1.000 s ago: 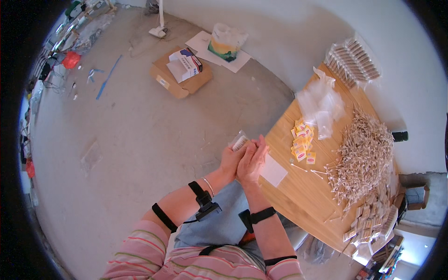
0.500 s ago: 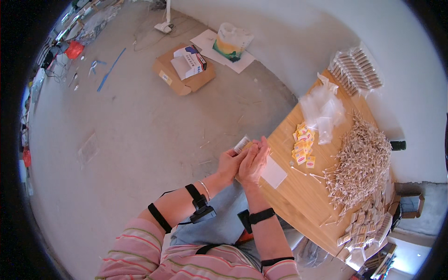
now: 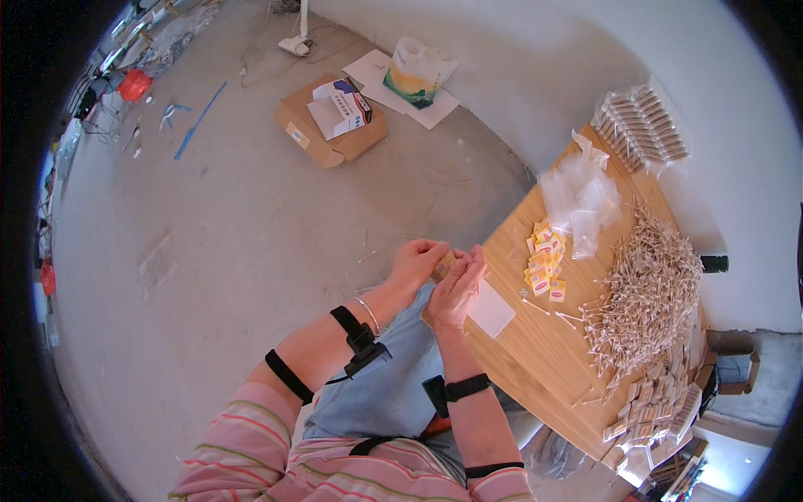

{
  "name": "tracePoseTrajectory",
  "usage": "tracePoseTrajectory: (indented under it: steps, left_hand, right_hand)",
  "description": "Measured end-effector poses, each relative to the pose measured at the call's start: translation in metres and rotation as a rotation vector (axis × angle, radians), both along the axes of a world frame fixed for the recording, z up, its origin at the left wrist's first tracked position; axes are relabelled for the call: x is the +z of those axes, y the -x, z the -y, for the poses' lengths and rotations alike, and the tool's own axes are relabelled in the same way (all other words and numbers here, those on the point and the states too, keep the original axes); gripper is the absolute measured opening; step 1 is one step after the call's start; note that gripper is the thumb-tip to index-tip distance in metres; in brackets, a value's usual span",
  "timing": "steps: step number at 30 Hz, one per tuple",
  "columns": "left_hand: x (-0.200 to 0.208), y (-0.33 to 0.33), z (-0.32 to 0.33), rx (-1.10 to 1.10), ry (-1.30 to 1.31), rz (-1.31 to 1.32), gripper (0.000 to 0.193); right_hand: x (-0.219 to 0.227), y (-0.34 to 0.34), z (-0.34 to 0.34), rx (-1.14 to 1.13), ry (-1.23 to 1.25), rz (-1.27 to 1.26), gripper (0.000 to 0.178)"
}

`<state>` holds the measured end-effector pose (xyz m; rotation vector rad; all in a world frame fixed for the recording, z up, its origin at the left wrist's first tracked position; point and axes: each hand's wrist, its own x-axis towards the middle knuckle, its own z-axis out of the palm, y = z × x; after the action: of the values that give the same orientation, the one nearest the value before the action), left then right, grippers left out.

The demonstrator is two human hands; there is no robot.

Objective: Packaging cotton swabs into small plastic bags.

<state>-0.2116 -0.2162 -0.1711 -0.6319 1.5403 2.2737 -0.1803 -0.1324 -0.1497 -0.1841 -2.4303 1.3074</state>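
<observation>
Far left, on the concrete floor [image 3: 242,201]: a red plastic bag [image 3: 134,85], then a blue strip [image 3: 199,121] lying loose, with a clear plastic sheet [image 3: 157,266] flat below. Further over, an open cardboard box [image 3: 305,149] with a white carton [image 3: 336,117] on it; just beside, a plastic bag [image 3: 416,71], white shading to green.

Person seated in the middle. Left hand [image 3: 417,263]: thumb and forefinger pressed together in a pinch at the upper edge of a small swab packet [image 3: 445,265]. The packet sits between the two hands, near the desk's edge, mostly covered by fingers. Right hand [image 3: 458,289]: grip cupped, fingers close together, packet against the palm side.

To the right, the wooden desk [image 3: 535,356]. White card [image 3: 492,311] at its near edge; yellow labels [image 3: 544,255] in a loose pile; clear bags [image 3: 579,197] heaped behind them. Next, a big mound of loose cotton swabs [image 3: 644,293], filled packets [image 3: 652,406] stacked nearer the person, and a bagged bundle of swabs [image 3: 640,125] at the far corner against the wall.
</observation>
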Motion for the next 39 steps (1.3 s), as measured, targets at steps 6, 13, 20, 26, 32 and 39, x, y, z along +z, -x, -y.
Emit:
tracePoseTrajectory:
  steps: [6,13,20,26,32,39]
  left_hand:
    - [0.003,0.001,-0.003,-0.082,0.043,-0.001,0.020]
    - [0.019,-0.007,-0.004,-0.102,-0.060,-0.018,0.028]
    - [0.005,-0.006,-0.002,-0.184,0.042,0.037,0.027]
    - [-0.006,-0.021,0.006,-0.031,-0.208,-0.004,0.033]
    - [-0.010,-0.034,0.002,-0.008,-0.274,-0.063,0.037]
    - [0.005,-0.022,0.013,-0.190,-0.186,-0.040,0.034]
  right_hand:
    - [-0.002,0.000,0.001,-0.016,-0.073,0.020,0.039]
    - [-0.002,0.001,0.000,-0.020,-0.055,0.028,0.039]
    - [-0.001,0.000,0.001,0.015,0.024,0.075,0.037]
    - [0.003,0.000,0.000,-0.024,0.055,0.066,0.036]
    - [0.001,0.002,0.003,-0.029,0.016,0.028,0.032]
    - [-0.001,0.002,-0.001,-0.074,0.041,0.087,0.031]
